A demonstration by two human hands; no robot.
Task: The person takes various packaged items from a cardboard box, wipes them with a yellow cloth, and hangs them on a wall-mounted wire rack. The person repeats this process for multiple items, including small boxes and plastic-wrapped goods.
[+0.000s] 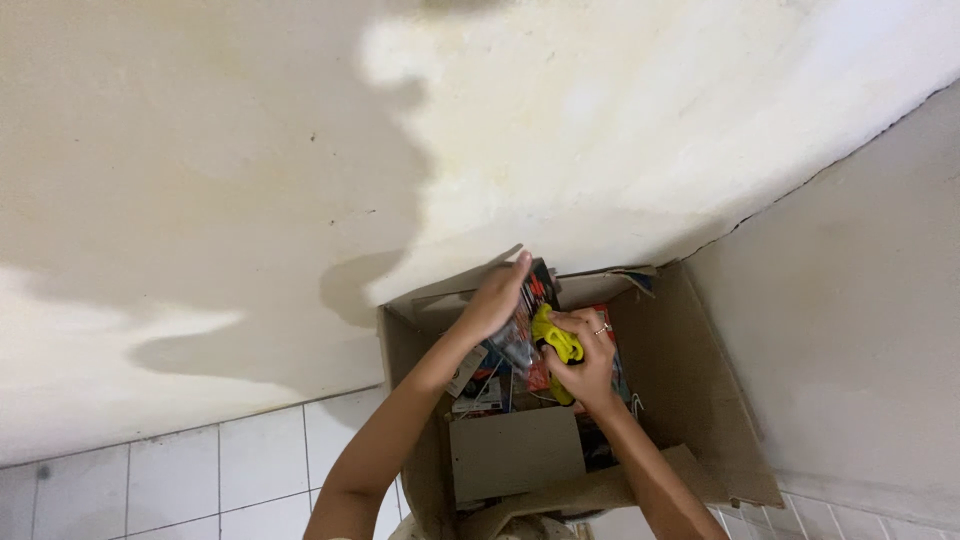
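An open brown cardboard box (690, 380) stands on the floor in a wall corner, filled with several packaged items. My left hand (495, 300) grips the top of a flat dark package with red print (538, 285) that stands upright in the box. My right hand (585, 360), a ring on one finger, is closed around a bright yellow object (556, 340) just right of that package. Both forearms reach down into the box from the bottom of the view.
A plain cardboard piece (515, 450) lies across the near part of the box. White floor tiles (200, 480) spread to the left. Stained cream walls (300, 150) meet in a corner behind the box, and the right wall (860, 300) runs close beside it.
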